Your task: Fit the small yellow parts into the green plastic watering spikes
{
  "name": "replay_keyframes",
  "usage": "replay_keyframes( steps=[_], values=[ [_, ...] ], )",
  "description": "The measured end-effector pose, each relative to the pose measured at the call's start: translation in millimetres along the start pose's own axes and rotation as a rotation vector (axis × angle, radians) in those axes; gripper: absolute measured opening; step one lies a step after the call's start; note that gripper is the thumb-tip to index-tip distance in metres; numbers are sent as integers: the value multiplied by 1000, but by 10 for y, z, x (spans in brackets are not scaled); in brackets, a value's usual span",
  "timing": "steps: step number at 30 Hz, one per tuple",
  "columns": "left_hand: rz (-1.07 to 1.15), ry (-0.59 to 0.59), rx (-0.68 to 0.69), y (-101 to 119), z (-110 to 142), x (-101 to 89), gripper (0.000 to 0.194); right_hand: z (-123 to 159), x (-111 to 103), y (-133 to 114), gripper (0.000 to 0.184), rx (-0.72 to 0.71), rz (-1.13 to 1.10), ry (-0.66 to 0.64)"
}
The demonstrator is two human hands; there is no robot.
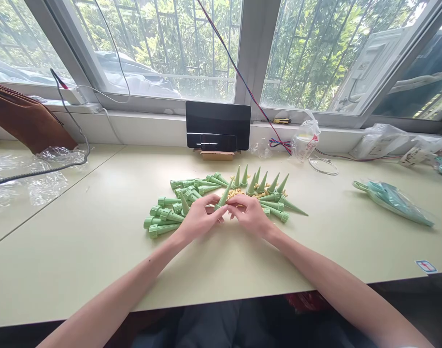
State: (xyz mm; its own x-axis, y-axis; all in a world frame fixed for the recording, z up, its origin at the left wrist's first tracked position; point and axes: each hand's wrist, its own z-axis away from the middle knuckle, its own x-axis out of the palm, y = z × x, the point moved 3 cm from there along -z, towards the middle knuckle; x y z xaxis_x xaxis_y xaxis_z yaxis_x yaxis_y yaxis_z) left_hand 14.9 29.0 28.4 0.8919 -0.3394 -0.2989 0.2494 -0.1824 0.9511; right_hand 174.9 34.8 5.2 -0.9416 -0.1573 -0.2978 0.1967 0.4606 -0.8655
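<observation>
My left hand (201, 215) is closed round a green plastic watering spike (226, 192), held with its point up. My right hand (250, 212) meets it at the base of that spike, thumb and fingers pinched together; what is between them is too small to make out. Left of my hands lies a pile of similar green spikes (166, 214), most on their sides, their capped ends toward the left. To the right, several spikes (262, 182) stand point up, and others (275, 211) lie flat. Small yellow pieces (237, 193) are heaped just behind my fingers.
A dark tablet (218, 123) leans on a cardboard stand (217, 155) at the back, with a phone before it. Bagged green items (394, 200) lie on the right. Plastic bags, a coiled white cable (324, 166) and a yellow cutter (281, 121) are near the window; crumpled film (43, 179) lies left.
</observation>
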Motion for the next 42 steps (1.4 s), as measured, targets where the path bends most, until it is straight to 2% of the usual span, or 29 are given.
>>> replay_keyframes(
  steps=[42],
  values=[
    [-17, -6, 27, -32, -9, -12, 37, 6, 0, -8, 14, -42, 20, 3]
  ],
)
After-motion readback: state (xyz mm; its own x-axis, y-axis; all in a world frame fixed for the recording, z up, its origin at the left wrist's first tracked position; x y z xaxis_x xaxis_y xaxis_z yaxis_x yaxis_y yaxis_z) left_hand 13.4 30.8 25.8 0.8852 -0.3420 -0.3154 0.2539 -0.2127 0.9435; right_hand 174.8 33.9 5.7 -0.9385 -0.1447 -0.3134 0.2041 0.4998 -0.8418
